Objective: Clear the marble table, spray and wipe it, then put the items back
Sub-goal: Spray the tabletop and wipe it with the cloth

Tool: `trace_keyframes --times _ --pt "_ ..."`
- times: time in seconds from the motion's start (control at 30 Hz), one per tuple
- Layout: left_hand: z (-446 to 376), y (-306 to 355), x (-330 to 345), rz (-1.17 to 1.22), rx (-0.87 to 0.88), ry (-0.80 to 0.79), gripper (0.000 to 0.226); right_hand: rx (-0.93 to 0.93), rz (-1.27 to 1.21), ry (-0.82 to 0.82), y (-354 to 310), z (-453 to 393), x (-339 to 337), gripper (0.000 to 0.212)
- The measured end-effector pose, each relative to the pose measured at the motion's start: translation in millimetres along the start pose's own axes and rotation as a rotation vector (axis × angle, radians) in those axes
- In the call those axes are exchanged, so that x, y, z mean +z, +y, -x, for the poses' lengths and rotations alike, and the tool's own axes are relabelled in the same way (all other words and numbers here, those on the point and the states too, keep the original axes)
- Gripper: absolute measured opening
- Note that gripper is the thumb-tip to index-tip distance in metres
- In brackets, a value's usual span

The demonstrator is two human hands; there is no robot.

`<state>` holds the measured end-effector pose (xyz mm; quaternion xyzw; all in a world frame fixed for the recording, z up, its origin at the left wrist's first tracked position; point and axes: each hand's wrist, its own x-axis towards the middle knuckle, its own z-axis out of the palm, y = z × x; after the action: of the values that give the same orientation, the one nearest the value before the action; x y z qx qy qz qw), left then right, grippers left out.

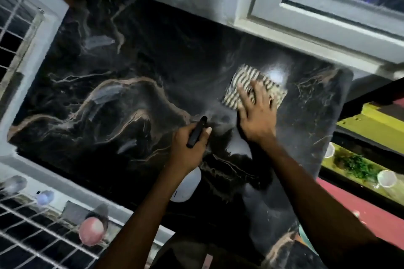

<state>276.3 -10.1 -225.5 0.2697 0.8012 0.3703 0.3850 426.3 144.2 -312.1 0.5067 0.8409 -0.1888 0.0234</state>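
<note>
The black marble table with tan veins fills the middle of the head view and bears no loose items. My right hand lies flat, fingers spread, pressing a striped cloth onto the right part of the table; the cloth is blurred. My left hand is closed around a spray bottle: its black head sticks up past my fingers, and its white body shows below my wrist. Wet sheen lies on the marble around the cloth.
A white window frame borders the table's far side. A white grille and ledge with blurred round objects run along the left near side. To the right stand a yellow shelf and white cups.
</note>
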Motion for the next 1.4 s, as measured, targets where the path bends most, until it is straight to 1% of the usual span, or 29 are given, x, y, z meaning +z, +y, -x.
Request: trace_keyframes --times 0.07,0.13,0.17,0.27,0.33,0.43,0.5,0.6,0.7,0.77,0.8,0.83,0.87,0.9,0.97,1.0,1.03,1.07,1.1,1.13,1.17,1.27,1.33,1.37,1.4 --pt "-9.0 9.9 14.2 -0.046 0.019 -0.038 0.033 -0.046 0.007 -0.013 21.9 53.3 2.1 0.056" --pt "-20.2 21.7 28.5 -0.075 0.022 -0.087 0.037 -0.009 -0.002 -0.03 47.3 89.3 1.2 0.055" --pt "-26.1 29.7 37.4 -0.102 0.056 -0.113 0.039 0.019 -0.007 -0.04 60.2 97.3 -0.8 0.055" --pt "-43.5 52.5 70.1 -0.258 0.241 -0.18 0.043 0.058 -0.024 -0.054 78.1 102.0 -4.9 0.056" --pt "-52.8 68.1 90.6 -0.274 0.268 -0.204 0.044 0.055 -0.034 -0.043 77.8 102.5 -4.3 0.056" --pt "-65.8 87.2 109.0 -0.235 0.233 -0.237 0.041 0.102 -0.027 -0.025 82.8 96.3 -5.6 0.058" --pt "-71.5 94.0 110.5 -0.209 0.221 -0.241 0.04 0.194 -0.004 0.016 91.2 85.5 -8.6 0.059" --pt "-75.4 97.1 105.8 -0.205 0.156 -0.27 0.042 0.359 -0.057 0.103 113.2 49.8 -21.6 0.059" --pt "-69.3 96.0 94.1 -0.143 0.11 -0.317 0.043 0.58 -0.11 0.166 129.3 -15.8 -41.7 0.064" --pt "-63.5 92.0 87.1 -0.091 0.126 -0.3 0.039 0.712 -0.126 0.157 116.8 -56.0 -48.4 0.067" --pt "-61.3 89.4 83.9 -0.061 0.133 -0.273 0.039 0.704 -0.105 0.141 101.1 -68.0 -46.7 0.068" --pt "-58.9 87.8 81.5 -0.032 0.13 -0.239 0.04 0.63 -0.078 0.122 81.9 -72.2 -42.0 0.066" --pt "-57.9 85.7 79.9 -0.01 0.124 -0.205 0.042 0.499 -0.051 0.085 60.2 -70.4 -32.2 0.065" --pt "-57.7 84.4 79.3 0.007 0.12 -0.18 0.042 0.331 -0.03 0.031 38.8 -61.9 -22.1 0.065" --pt "-58.4 78.9 79.5 0.017 0.094 -0.168 0.038 0.01 -0.008 -0.06 7.8 -27.7 -3.5 0.066" --pt "-58.3 77.4 79.8 0.01 0.083 -0.168 0.036 -0.096 0.0 -0.068 3.5 -6.4 3.8 0.06" --pt "-58.2 75.5 80.1 0.003 0.077 -0.168 0.038 -0.158 -0.01 -0.053 8.7 15.0 8.3 0.053" --pt "-58.1 73.3 81.6 -0.01 0.082 -0.175 0.043 -0.162 -0.032 -0.043 22.2 33.3 8.7 0.05" --pt "-58.1 69.7 83.8 -0.023 0.085 -0.187 0.048 -0.12 -0.046 -0.043 41.3 47.5 3.9 0.053" --pt "-56.8 67.4 85.0 -0.021 0.084 -0.199 0.048 -0.047 -0.041 -0.039 64.7 55.0 -4.8 0.056" --pt "-54.4 66.5 86.6 -0.004 0.08 -0.207 0.044 0.06 -0.027 -0.017 89.7 56.1 -17.2 0.058" --pt "-46.8 63.4 88.0 0.007 0.076 -0.206 0.033 0.386 -0.039 0.098 147.2 11.1 -49.8 0.059" --pt "-41.1 59.4 87.2 0.006 0.066 -0.217 0.03 0.504 -0.079 0.114 144.9 -28.7 -60.0 0.062" --pt "-39.0 57.3 86.5 0.016 0.059 -0.221 0.03 0.526 -0.08 0.108 132.2 -43.9 -58.5 0.063" --pt "-36.3 56.0 85.6 0.022 0.053 -0.22 0.031 0.499 -0.067 0.101 114.3 -53.4 -53.7 0.063"
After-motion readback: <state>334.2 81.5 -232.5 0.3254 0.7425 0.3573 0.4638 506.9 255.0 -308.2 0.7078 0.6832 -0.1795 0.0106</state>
